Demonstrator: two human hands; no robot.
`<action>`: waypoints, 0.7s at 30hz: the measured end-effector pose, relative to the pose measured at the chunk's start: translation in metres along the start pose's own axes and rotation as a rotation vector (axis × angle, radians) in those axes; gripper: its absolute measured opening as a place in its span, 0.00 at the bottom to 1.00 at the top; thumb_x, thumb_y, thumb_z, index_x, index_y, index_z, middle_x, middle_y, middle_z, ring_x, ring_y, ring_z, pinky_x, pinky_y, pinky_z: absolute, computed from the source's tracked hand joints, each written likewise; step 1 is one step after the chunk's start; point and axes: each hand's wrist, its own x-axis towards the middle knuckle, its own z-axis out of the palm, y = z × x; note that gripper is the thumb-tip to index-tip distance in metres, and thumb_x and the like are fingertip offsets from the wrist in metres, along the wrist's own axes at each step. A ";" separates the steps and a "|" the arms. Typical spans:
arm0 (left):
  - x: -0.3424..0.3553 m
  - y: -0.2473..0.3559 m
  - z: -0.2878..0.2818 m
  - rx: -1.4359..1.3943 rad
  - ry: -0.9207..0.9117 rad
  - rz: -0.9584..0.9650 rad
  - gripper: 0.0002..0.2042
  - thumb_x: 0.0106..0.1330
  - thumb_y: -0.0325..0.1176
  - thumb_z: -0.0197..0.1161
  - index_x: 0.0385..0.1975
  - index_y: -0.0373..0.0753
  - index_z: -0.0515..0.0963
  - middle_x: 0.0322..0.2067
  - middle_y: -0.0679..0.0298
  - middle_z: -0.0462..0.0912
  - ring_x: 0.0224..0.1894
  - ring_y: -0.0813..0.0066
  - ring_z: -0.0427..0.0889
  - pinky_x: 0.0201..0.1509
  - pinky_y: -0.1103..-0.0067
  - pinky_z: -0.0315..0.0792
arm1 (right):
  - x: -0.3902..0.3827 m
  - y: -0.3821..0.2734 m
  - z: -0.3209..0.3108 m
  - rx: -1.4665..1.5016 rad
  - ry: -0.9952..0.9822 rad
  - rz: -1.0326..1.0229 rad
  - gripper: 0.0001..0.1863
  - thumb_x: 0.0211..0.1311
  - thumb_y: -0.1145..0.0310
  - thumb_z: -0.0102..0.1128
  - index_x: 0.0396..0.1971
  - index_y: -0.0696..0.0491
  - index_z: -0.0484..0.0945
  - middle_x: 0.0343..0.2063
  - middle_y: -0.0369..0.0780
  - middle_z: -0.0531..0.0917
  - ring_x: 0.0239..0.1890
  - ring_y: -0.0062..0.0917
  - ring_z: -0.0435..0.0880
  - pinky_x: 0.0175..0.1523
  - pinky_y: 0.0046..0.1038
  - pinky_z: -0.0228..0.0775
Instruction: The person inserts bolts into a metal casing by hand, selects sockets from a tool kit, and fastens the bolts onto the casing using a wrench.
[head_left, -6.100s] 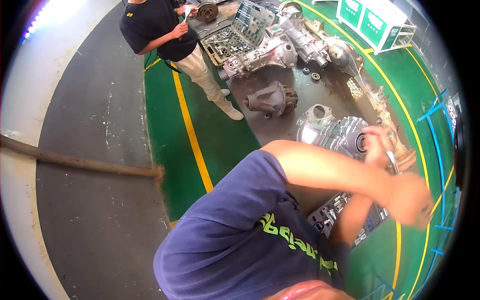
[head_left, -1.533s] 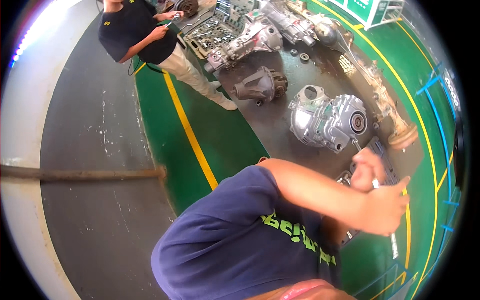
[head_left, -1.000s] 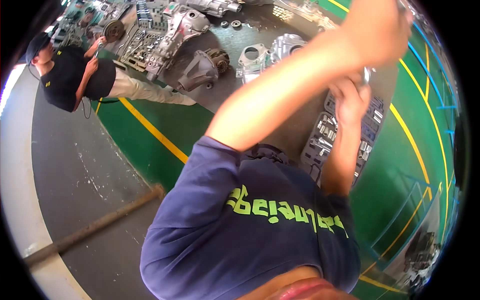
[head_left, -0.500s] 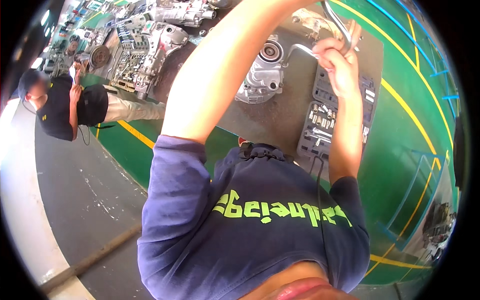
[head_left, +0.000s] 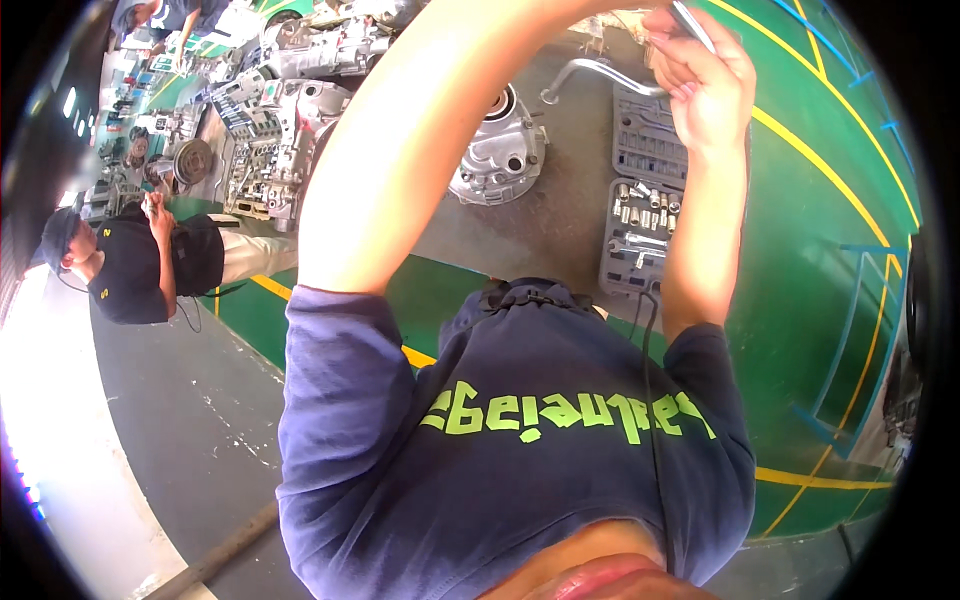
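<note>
Curved metal bar (head_left: 603,68), smooth, bright and round in section, lies at one o'clock of the view, arching from a small thickened end into the right hand (head_left: 708,88), whose fingers are curled closely around it. A silver metal piece (head_left: 692,28) with straight edges stands out above this grip; whether it is one with the bar cannot be told. The left arm (head_left: 390,150) reaches across toward twelve o'clock and passes the upper edge, so the state of the left hand cannot be told.

Beneath the bar spreads the tabletop (head_left: 565,200), dark and dully glossy. At twelve o'clock on it sits a rounded housing (head_left: 500,160) of cast silvery metal, with circular bores, partly covered by the arm. At two o'clock, beside the right forearm, lies an unfolded grey case (head_left: 645,140) with moulded recesses; its nearer half carries cylindrical sockets (head_left: 637,212) and slim wrenches (head_left: 637,248) of polished metal.

Farther out, elongated ribbed castings (head_left: 330,52) lie at eleven o'clock, a brownish round disc (head_left: 192,160) at ten, and a co-worker (head_left: 150,260) in a dark shirt stands at nine. Smooth green floor (head_left: 790,200) with yellow stripes extends toward three.
</note>
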 end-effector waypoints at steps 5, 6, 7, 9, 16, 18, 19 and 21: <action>-0.060 -0.076 0.014 0.567 -0.225 -0.046 0.23 0.72 0.50 0.55 0.42 0.29 0.69 0.40 0.46 0.80 0.45 0.58 0.81 0.49 0.67 0.72 | -0.050 -0.006 -0.043 -0.045 0.385 -0.104 0.07 0.57 0.81 0.55 0.35 0.66 0.80 0.10 0.31 0.65 0.11 0.12 0.58 0.20 0.19 0.50; -0.088 -0.101 0.019 0.821 -0.425 -0.101 0.19 0.70 0.48 0.55 0.40 0.34 0.77 0.41 0.50 0.83 0.48 0.58 0.81 0.56 0.65 0.68 | -0.061 -0.007 -0.054 0.016 0.428 -0.100 0.07 0.57 0.82 0.55 0.35 0.66 0.79 0.10 0.31 0.64 0.11 0.12 0.58 0.19 0.19 0.49; -0.109 -0.121 0.027 1.067 -0.631 -0.144 0.17 0.68 0.46 0.56 0.38 0.40 0.86 0.43 0.55 0.85 0.52 0.58 0.81 0.63 0.63 0.65 | -0.077 -0.006 -0.068 0.071 0.482 -0.100 0.06 0.57 0.83 0.55 0.35 0.66 0.78 0.10 0.31 0.63 0.11 0.13 0.57 0.18 0.19 0.47; -0.127 -0.134 0.053 1.165 -1.001 -0.324 0.07 0.62 0.35 0.61 0.33 0.43 0.85 0.36 0.61 0.87 0.49 0.68 0.83 0.55 0.68 0.68 | -0.112 -0.005 -0.095 0.088 0.593 -0.129 0.06 0.57 0.83 0.54 0.34 0.64 0.76 0.10 0.30 0.62 0.11 0.13 0.56 0.18 0.19 0.47; -0.181 -0.170 0.096 1.318 -1.237 -0.282 0.08 0.63 0.32 0.60 0.36 0.49 0.86 0.38 0.65 0.88 0.46 0.71 0.85 0.53 0.74 0.67 | -0.281 -0.002 -0.181 0.122 1.033 -0.129 0.03 0.60 0.80 0.51 0.33 0.56 0.73 0.11 0.28 0.55 0.11 0.13 0.52 0.20 0.20 0.44; -0.184 -0.172 0.099 1.346 -1.249 -0.239 0.08 0.64 0.31 0.59 0.36 0.48 0.85 0.38 0.65 0.88 0.47 0.71 0.85 0.54 0.73 0.68 | -0.323 -0.003 -0.196 0.085 1.151 -0.120 0.04 0.59 0.80 0.52 0.32 0.55 0.73 0.11 0.29 0.57 0.11 0.14 0.53 0.19 0.21 0.45; -0.184 -0.171 0.100 1.349 -1.260 -0.228 0.08 0.64 0.31 0.58 0.36 0.47 0.85 0.38 0.65 0.88 0.47 0.71 0.85 0.54 0.73 0.68 | -0.337 -0.006 -0.197 0.046 1.220 -0.112 0.04 0.58 0.80 0.52 0.32 0.55 0.73 0.10 0.29 0.57 0.10 0.14 0.53 0.18 0.21 0.46; -0.185 -0.174 0.102 1.349 -1.256 -0.184 0.07 0.64 0.30 0.59 0.35 0.46 0.85 0.37 0.65 0.88 0.46 0.70 0.84 0.54 0.72 0.69 | -0.359 -0.008 -0.204 0.014 1.283 -0.118 0.05 0.57 0.81 0.52 0.31 0.55 0.73 0.10 0.30 0.58 0.10 0.14 0.52 0.17 0.21 0.45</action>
